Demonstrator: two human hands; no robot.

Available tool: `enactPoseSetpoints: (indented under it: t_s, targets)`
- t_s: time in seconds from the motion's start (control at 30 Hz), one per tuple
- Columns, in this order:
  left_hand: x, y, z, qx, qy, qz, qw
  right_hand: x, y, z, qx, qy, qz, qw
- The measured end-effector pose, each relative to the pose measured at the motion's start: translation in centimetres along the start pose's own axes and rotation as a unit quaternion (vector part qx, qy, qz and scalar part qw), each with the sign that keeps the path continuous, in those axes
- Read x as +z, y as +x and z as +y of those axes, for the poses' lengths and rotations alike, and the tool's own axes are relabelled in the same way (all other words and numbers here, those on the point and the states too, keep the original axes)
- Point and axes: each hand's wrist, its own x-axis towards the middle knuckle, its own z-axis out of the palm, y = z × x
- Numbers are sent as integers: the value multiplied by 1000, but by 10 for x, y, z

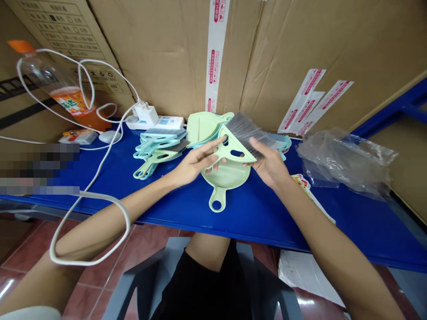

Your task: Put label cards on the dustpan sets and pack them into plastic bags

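Observation:
A light green hand brush [245,153] with grey bristles is held between both hands. My left hand [200,163] has its fingers closed around the handle side. My right hand [268,162] grips the far corner, its thumb by the bristles. Below the brush, a light green dustpan [230,177] lies on the blue table [187,209] with its ringed handle toward me. Behind it stand stacked green dustpans [202,126]. To the left is a pile of green and blue brushes [156,153]. Blue pieces [283,143] show partly behind my right hand.
A power strip [170,122] with white cables and an orange drink bottle [75,106] are at the back left. One cable [125,213] loops over my left forearm. Clear plastic bags [347,160] and printed cards [310,193] lie right. Cardboard [167,58] stands behind the table.

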Motion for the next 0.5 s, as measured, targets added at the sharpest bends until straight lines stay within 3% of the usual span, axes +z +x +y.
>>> enactPoseSetpoints:
  t_s: [0.07,0.13,0.23,0.3,0.4,0.5]
  targets:
    - [4,-4,2,-6,13,-12,1000,1,1,4,-6,6,33,999]
    - [4,-5,2,-5,42,26,999,-1,2,5,-4,17,50,999]
    - [-6,-2,-2,-5,158,129,979,-3,1,4,35,4,21,999]
    - [-15,1,-9,-15,259,164,952,-2,-1,5,61,-13,-19,998]
    - [-22,3,-20,-47,349,151,924,-1,-5,8,99,-43,-63,992]
    - [-22,2,-29,-59,372,122,918,-4,-6,11,145,-98,-68,982]
